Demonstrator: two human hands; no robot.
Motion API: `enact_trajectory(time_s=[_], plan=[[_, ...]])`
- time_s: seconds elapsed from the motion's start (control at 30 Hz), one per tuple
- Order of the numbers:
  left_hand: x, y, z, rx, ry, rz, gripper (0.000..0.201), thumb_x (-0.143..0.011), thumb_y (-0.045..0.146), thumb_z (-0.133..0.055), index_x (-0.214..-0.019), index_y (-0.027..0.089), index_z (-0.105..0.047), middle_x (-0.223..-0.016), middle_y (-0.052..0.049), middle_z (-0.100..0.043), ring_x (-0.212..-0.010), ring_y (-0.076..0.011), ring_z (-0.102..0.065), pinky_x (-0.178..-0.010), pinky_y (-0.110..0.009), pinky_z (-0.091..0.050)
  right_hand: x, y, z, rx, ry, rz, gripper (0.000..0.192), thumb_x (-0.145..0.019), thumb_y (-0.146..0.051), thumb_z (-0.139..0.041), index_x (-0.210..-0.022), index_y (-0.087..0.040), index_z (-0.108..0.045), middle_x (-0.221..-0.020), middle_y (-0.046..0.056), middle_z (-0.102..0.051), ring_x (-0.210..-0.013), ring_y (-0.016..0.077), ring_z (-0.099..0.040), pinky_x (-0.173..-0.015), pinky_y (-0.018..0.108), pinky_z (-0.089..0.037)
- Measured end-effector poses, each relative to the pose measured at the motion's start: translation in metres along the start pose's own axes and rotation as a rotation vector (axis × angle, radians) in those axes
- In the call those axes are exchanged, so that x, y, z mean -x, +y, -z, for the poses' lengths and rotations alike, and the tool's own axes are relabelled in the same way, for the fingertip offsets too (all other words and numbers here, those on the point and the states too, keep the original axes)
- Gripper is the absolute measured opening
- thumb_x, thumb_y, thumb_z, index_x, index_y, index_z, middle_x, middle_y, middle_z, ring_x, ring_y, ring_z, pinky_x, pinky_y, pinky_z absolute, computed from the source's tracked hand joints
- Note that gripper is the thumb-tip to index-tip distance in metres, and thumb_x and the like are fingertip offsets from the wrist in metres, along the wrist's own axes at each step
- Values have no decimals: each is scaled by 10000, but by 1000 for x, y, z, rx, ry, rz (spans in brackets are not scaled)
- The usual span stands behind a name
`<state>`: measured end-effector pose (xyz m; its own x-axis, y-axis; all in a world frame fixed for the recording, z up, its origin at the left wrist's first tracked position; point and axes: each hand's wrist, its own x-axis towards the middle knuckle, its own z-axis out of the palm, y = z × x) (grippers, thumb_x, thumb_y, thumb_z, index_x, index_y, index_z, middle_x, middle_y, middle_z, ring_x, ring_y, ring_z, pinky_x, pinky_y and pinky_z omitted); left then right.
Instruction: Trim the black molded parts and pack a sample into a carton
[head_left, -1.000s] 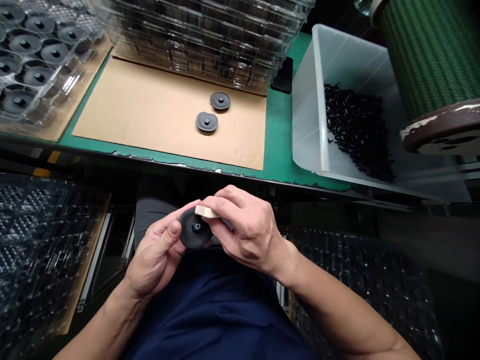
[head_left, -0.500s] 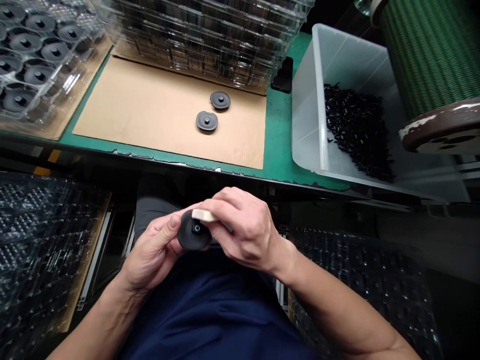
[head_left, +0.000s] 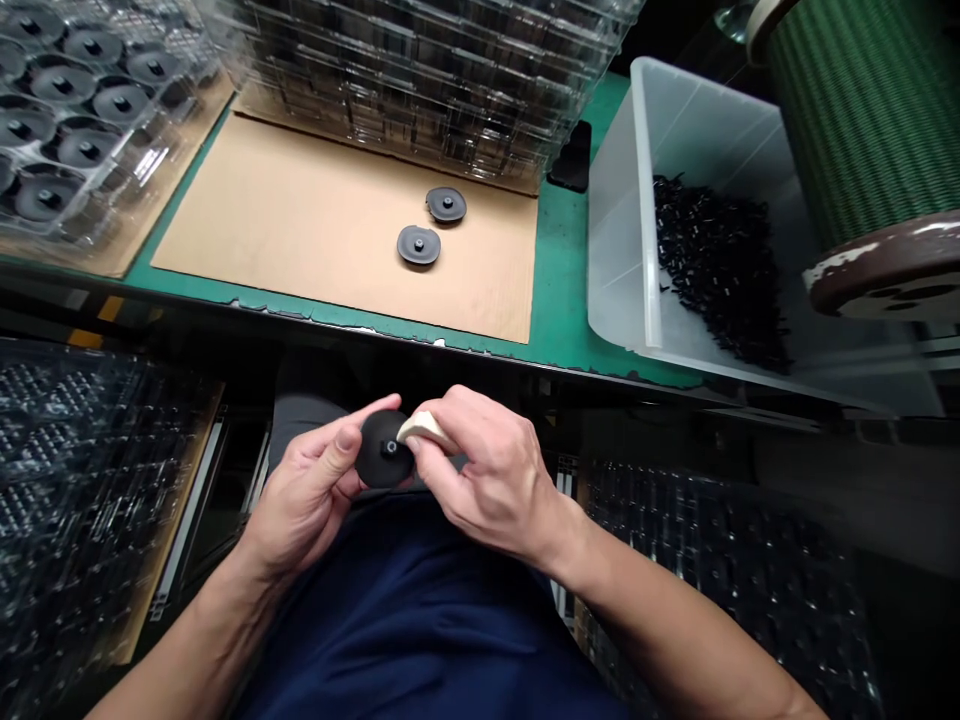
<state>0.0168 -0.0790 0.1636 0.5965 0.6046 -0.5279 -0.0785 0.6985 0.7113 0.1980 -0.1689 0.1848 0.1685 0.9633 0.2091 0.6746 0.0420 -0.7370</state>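
Held low in front of the lap, near the desk (head_left: pixel 570 330) edge, the left hand (head_left: pixel 304 505) has its grip closed around a black disc (head_left: pixel 384 452). The right hand (head_left: pixel 487 480) pinches a pale block (head_left: pixel 421 428) against the disc's right rim. Two more discs (head_left: pixel 418 245) lie on cardboard (head_left: pixel 300 230) farther off, left of a clear bin (head_left: pixel 622 220).

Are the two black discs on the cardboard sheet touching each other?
Apart. The head view shows a strip of bare cardboard sheet between the nearer black disc and the farther black disc.
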Motion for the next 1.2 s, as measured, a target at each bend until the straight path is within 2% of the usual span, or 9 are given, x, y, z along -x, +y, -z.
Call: enact_trajectory(time_s=[0.17,0.27,0.37,0.5,0.67,0.87,0.97,1.1,1.2], plan=[[-4,2,7,-27,-187,225,474,-899,588,-783,-915,119,-849,-791,-128,-737,-652,-199,-703,-620,-294,-654,-5,7,5,60,-52,267,217,-1064,-205,-561,-1133,-141,-756,-978,71,-686,-820,194,-546,-729,375,-394],[-4,0,4,92,-174,253,416,-901,562,-792,-1035,173,-850,-902,-116,-767,-743,-216,-741,-680,-332,-678,-8,9,2,49,-11,359,228,-1084,-233,-546,-1144,-160,-753,-1013,76,-705,-844,200,-557,-738,374,-403],[-3,-2,-5,153,-3,4,413,-853,421,-886,-1233,281,-804,-1153,-73,-782,-988,-190,-761,-893,-283,-657,-8,8,-5,-70,83,60,149,-1038,-237,-599,-963,-154,-699,-873,40,-669,-759,163,-553,-701,333,-420],[-2,0,-8,99,122,-222,461,-792,341,-944,-1231,310,-803,-1200,-75,-781,-1100,-218,-754,-974,-273,-628,-4,3,-12,-340,-14,-278,168,-981,-266,-631,-839,-178,-623,-717,-29,-562,-590,106,-463,-564,279,-367],[-3,0,4,32,-16,50,422,-865,438,-873,-1233,240,-817,-1111,-116,-787,-976,-205,-760,-874,-252,-653,-2,7,-10,-97,-5,-42,165,-1035,-224,-579,-945,-160,-702,-867,41,-634,-789,170,-534,-754,349,-410],[-2,-8,12,79,-183,338,415,-909,528,-796,-874,116,-832,-771,-106,-726,-645,-188,-700,-606,-286,-657,-4,18,-2,-58,-141,298,215,-1083,-221,-552,-1150,-154,-744,-1017,70,-686,-863,192,-536,-760,368,-416],[-1,-12,10,168,-221,415,405,-911,534,-791,-914,132,-835,-781,-107,-733,-657,-212,-716,-590,-321,-663,-7,20,-1,-35,-176,452,259,-1105,-232,-503,-1148,-192,-754,-1045,65,-701,-899,205,-547,-762,378,-409],[-3,-10,2,241,-6,159,368,-842,398,-897,-1165,237,-822,-1089,-88,-785,-911,-191,-759,-819,-285,-672,-5,13,-7,-35,10,99,189,-1036,-254,-591,-923,-154,-704,-864,51,-646,-781,175,-529,-723,348,-412],[-4,-7,-3,192,101,-82,476,-750,267,-970,-1199,293,-811,-1180,-68,-779,-1066,-197,-752,-927,-240,-632,-2,7,-14,-275,-30,-236,192,-977,-259,-621,-809,-167,-632,-709,-15,-546,-619,117,-471,-593,290,-363]])
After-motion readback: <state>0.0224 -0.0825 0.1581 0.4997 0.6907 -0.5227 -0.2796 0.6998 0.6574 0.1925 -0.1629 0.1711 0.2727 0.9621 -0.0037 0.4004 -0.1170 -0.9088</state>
